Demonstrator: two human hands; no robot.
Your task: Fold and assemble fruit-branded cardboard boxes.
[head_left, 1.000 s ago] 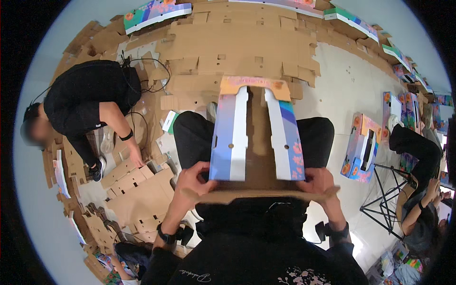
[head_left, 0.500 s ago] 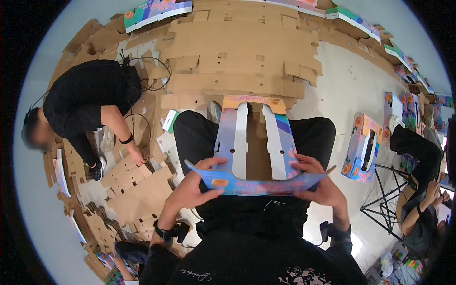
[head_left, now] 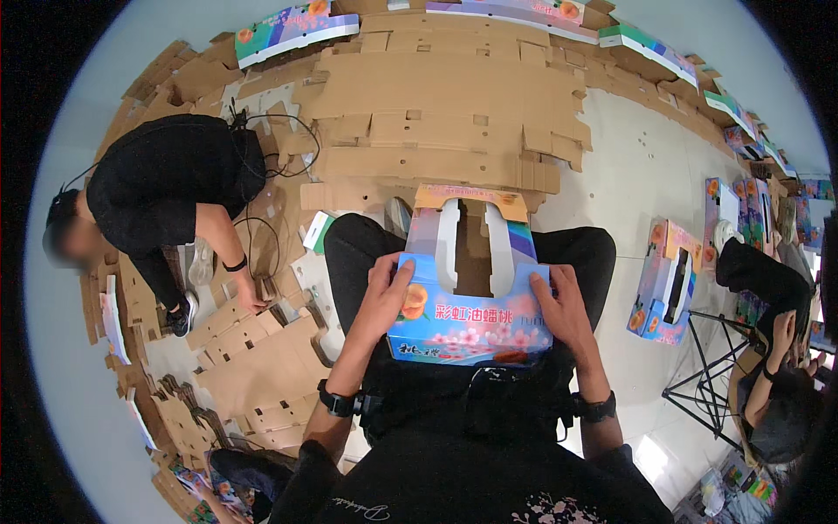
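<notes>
A printed cardboard fruit box (head_left: pixel 467 327), blue and pink with peaches and blossoms, rests on my lap between my knees. Its near end flap lies folded inward over the top. A long opening (head_left: pixel 474 253) in the middle of the top shows the brown inside, and an orange-printed flap (head_left: pixel 471 197) covers part of the far end. My left hand (head_left: pixel 381 293) grips the left corner of the near flap, its thumb on top. On the right corner my right hand (head_left: pixel 563 301) does the same, thumb pressed on the flap and fingers around the side.
Flattened brown cardboard (head_left: pixel 428 87) covers much of the floor ahead. On the left a co-worker (head_left: pixel 166 183) bends over cardboard sheets. A similar folded box (head_left: pixel 668 279) stands at right beside a black folding stool frame (head_left: pixel 711 375), near another seated person. More printed boxes (head_left: pixel 297 33) line the far wall.
The near flap, upright and blurred before, is now folded down over the box top. Both hands have moved from behind it to its corners, thumbs on top.
</notes>
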